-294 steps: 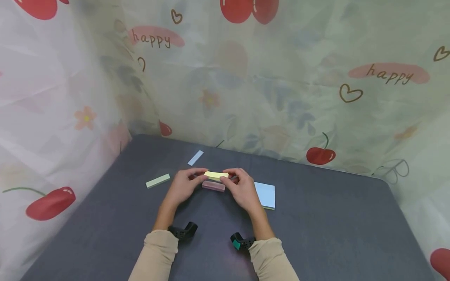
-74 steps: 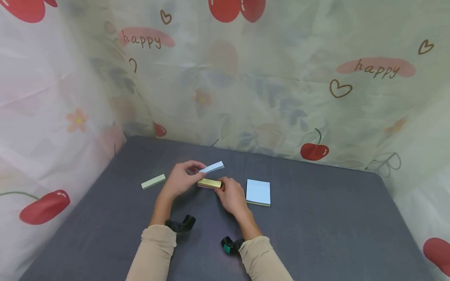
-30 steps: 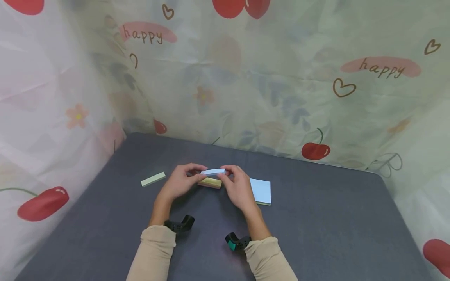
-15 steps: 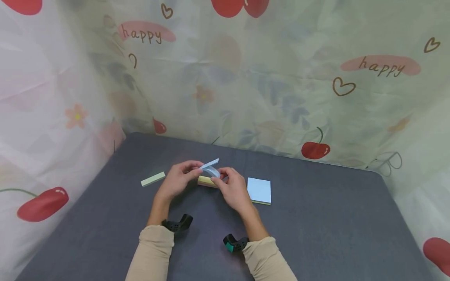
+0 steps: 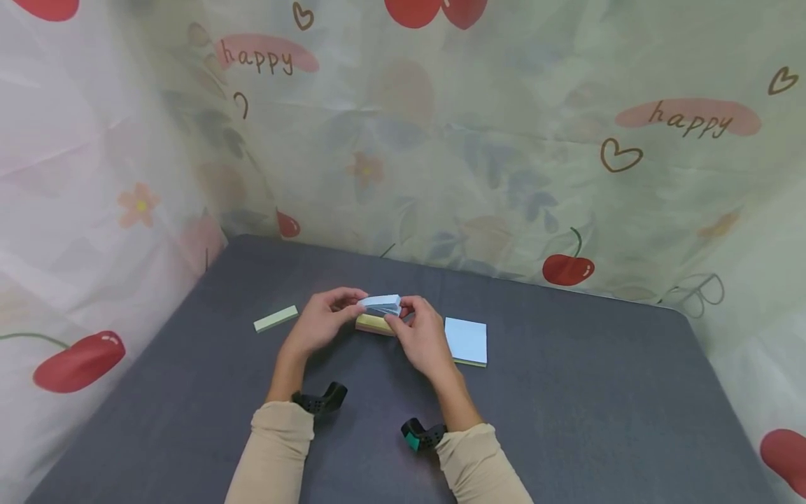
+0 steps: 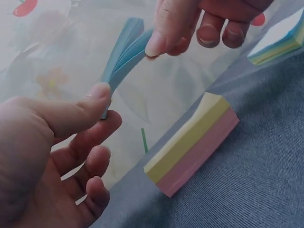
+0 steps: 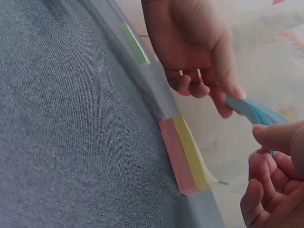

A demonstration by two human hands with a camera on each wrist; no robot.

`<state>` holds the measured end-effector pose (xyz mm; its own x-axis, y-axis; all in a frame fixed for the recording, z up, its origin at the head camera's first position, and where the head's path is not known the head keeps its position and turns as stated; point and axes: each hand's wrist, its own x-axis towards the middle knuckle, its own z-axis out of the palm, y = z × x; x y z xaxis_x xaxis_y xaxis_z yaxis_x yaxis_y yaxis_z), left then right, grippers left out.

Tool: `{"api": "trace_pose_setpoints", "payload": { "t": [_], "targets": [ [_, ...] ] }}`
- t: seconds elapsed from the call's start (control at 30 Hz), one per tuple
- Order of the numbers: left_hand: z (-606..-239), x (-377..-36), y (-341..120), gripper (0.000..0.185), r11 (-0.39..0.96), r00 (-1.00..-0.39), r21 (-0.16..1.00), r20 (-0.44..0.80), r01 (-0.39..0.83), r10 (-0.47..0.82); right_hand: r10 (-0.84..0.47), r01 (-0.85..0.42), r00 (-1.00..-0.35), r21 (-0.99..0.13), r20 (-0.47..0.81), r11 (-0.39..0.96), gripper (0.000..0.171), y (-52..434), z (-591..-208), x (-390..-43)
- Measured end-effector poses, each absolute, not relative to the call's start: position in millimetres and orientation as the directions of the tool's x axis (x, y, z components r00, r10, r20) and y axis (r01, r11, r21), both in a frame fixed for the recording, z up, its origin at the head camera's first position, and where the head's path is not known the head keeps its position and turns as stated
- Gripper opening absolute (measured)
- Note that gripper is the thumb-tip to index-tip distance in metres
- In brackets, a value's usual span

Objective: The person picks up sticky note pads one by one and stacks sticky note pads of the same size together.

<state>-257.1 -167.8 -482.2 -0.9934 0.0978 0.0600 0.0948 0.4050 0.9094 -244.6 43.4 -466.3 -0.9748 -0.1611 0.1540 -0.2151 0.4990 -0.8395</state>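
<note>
A narrow blue sticky note pad [image 5: 381, 302] is held above the table between both hands, its sheets fanned apart toward the right end. My left hand [image 5: 322, 320] pinches one end between thumb and index finger. At the other end, the thumb and fingers of my right hand [image 5: 423, 335] grip the pad; the left wrist view shows that thumb [image 6: 156, 43] on the split sheets. Below the hands a yellow sticky note pad [image 6: 190, 130] lies stacked on a pink one [image 6: 202, 154], the yellow top sheet lifting a little at one end.
A narrow pale green pad [image 5: 276, 318] lies on the grey table [image 5: 567, 392] to the left. Right of my right hand sits a square pad stack [image 5: 467, 341], light blue on top with yellow below. A printed curtain [image 5: 491, 175] hangs behind the table.
Earlier, both hands held the yellow pad over the pink; it now lies on the pink. The left hand took the blue pad from the back, the right hand joined, and its sheets were bent and fanned.
</note>
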Motion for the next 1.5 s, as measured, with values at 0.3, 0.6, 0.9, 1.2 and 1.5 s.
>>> {"api": "trace_pose_setpoints", "payload": {
  "t": [0.3,0.6,0.9,1.2,1.5],
  "targets": [
    [-489.7,-261.1,-169.1,0.026,0.472,-0.994,0.875,0.078,0.105,0.078,-0.136,-0.177,-0.983,-0.845,0.125,0.504,0.034,45.1,-473.7,-248.5],
    [-503.5,-265.8,-171.2,0.025,0.495,-0.994,0.862,0.074,0.107,0.085,-0.112,-0.143,-0.989,-0.793,0.095,0.592,0.027,43.3,-489.9,-250.8],
    [-508.7,-264.9,-171.9,0.027,0.493,-0.993,0.863,0.076,0.11,0.089,-0.114,-0.147,-0.989,-0.78,0.097,0.608,0.027,43.9,-498.0,-251.6],
    [-511.3,-265.5,-172.0,0.028,0.514,-0.993,0.85,0.075,0.114,0.097,-0.128,-0.148,-0.988,-0.768,0.086,0.623,0.027,44.4,-497.6,-250.0],
    [-511.8,-265.8,-172.4,0.028,0.514,-0.995,0.853,0.052,0.088,0.084,-0.146,-0.158,-0.986,-0.757,0.084,0.634,0.026,43.1,-497.3,-250.4]
  ]
}}
